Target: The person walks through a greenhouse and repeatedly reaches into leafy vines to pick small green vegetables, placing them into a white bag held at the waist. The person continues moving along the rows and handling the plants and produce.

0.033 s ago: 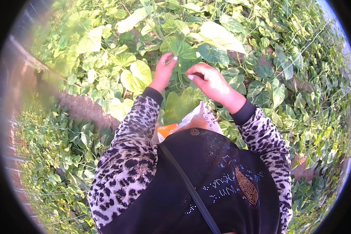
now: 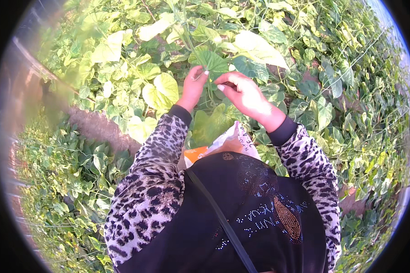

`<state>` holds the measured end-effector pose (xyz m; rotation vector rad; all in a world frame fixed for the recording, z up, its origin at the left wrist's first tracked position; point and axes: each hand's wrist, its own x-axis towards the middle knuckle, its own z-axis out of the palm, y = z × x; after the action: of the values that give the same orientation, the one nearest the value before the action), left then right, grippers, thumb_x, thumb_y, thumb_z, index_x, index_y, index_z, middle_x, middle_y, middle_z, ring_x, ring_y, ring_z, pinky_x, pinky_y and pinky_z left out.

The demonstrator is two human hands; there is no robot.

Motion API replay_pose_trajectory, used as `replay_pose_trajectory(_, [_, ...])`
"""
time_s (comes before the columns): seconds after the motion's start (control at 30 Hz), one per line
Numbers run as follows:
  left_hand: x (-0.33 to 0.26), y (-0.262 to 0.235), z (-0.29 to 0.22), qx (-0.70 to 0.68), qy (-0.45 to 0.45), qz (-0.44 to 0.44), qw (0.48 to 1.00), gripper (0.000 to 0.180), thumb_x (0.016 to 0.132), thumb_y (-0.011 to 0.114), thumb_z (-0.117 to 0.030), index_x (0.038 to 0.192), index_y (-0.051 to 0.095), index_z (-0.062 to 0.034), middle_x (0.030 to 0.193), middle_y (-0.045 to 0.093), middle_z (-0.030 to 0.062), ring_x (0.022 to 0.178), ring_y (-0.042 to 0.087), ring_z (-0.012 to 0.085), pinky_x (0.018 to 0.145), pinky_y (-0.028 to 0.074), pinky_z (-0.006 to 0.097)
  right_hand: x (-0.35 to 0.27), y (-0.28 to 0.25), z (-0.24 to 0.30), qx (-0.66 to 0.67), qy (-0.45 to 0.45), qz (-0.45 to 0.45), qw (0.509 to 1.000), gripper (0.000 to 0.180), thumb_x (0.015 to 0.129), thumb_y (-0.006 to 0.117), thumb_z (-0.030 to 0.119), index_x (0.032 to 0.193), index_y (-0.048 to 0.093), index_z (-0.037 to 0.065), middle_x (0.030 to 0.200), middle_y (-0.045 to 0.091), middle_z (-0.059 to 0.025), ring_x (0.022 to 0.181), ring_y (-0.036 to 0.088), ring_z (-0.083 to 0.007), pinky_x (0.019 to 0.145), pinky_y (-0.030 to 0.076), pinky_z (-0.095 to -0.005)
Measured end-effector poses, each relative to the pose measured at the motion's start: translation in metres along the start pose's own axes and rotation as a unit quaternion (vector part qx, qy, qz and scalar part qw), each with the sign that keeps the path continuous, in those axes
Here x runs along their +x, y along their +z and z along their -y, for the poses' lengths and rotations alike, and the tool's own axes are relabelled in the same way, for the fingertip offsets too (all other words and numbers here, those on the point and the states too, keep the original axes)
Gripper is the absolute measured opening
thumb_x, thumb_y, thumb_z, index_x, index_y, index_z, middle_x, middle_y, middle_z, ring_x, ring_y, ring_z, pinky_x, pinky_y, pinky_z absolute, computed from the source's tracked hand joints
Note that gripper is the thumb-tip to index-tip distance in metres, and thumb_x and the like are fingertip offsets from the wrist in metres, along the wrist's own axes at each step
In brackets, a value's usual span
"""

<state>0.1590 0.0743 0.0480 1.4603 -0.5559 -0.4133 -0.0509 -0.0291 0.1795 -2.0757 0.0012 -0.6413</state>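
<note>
A thin green vine stem [image 2: 210, 94] climbs between my two hands, with a broad green leaf [image 2: 213, 61] just above the fingertips. My left hand [image 2: 192, 89] is closed, thumb and fingers pinching the vine stem below that leaf. To its right, my right hand [image 2: 248, 96] has its thumb and forefinger brought close together beside the same stem. Anything between those two fingertips is too small to make out. A tiny yellowish spot [image 2: 210, 81] shows on the stem between the hands.
Dense leafy vines surround me, with sunlit pale leaves [image 2: 161, 90] at the left. A white and orange printed bag [image 2: 233, 137] sits against my front. Bare soil [image 2: 100, 129] shows at the left, and a thin line [image 2: 368, 49] crosses the foliage at the upper right.
My right hand has moved slightly left, nearer the stem. My left hand sits a little lower and further right, and the leaf above has shifted down with it.
</note>
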Motion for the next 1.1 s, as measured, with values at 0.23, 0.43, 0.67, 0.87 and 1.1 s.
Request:
replay_pose_trajectory(0.23, [-0.002, -0.038, 0.016, 0.124, 0.082, 0.002, 0.989, 0.045, 0.091, 0.072, -0.014, 0.132, 0.056, -0.0031, 0.119, 0.067, 0.0161, 0.105, 0.067, 0.0264, 0.092, 0.052, 0.036, 0.143, 0.06, -0.007, 0.14, 0.033, -0.163, 0.976, 0.032, 0.101, 0.058, 0.015, 0.128, 0.057, -0.001, 0.118, 0.064, -0.0085, 0.102, 0.058, -0.0121, 0.092, 0.046, -0.0264])
replay_pose_trajectory(0.43, [-0.011, -0.088, -0.029, 0.274, 0.077, 0.151, 0.947, 0.054, 0.091, 0.066, -0.01, 0.142, 0.051, -0.0083, 0.127, 0.065, 0.018, 0.112, 0.066, 0.0311, 0.095, 0.052, 0.037, 0.203, 0.074, 0.017, 0.254, 0.07, -0.001, 0.965, 0.03, 0.101, 0.059, 0.023, 0.124, 0.062, 0.004, 0.114, 0.066, -0.0046, 0.103, 0.06, -0.014, 0.089, 0.047, -0.0301])
replay_pose_trajectory(0.67, [-0.003, -0.128, -0.138, 0.177, 0.155, 0.052, 0.971, 0.029, 0.099, 0.057, -0.003, 0.127, 0.063, -0.0008, 0.113, 0.071, 0.0102, 0.094, 0.07, 0.0202, 0.084, 0.055, 0.033, 0.201, 0.093, 0.015, 0.289, 0.093, -0.008, 0.953, 0.027, 0.104, 0.056, 0.029, 0.122, 0.064, 0.01, 0.105, 0.069, -0.0013, 0.091, 0.063, -0.0101, 0.085, 0.05, -0.0299])
replay_pose_trajectory(0.87, [0.028, -0.112, -0.191, 0.149, 0.305, -0.075, 0.938, 0.029, 0.099, 0.061, -0.01, 0.127, 0.063, -0.0001, 0.108, 0.07, 0.0102, 0.101, 0.066, 0.0168, 0.09, 0.053, 0.03, 0.195, 0.095, 0.014, 0.348, 0.106, 0.026, 0.931, 0.024, 0.105, 0.054, 0.027, 0.12, 0.063, 0.01, 0.104, 0.069, -0.0018, 0.092, 0.064, -0.0116, 0.084, 0.05, -0.0279])
replay_pose_trajectory(1.1, [0.052, -0.093, -0.196, 0.018, 0.156, 0.033, 0.987, 0.017, 0.094, 0.07, -0.014, 0.096, 0.072, 0.0019, 0.084, 0.07, 0.0033, 0.074, 0.063, 0.0104, 0.066, 0.051, 0.026, 0.188, 0.081, 0.007, 0.332, 0.108, -0.004, 0.937, 0.023, 0.105, 0.054, 0.025, 0.122, 0.062, 0.01, 0.102, 0.068, -0.001, 0.09, 0.062, -0.0098, 0.082, 0.048, -0.0252])
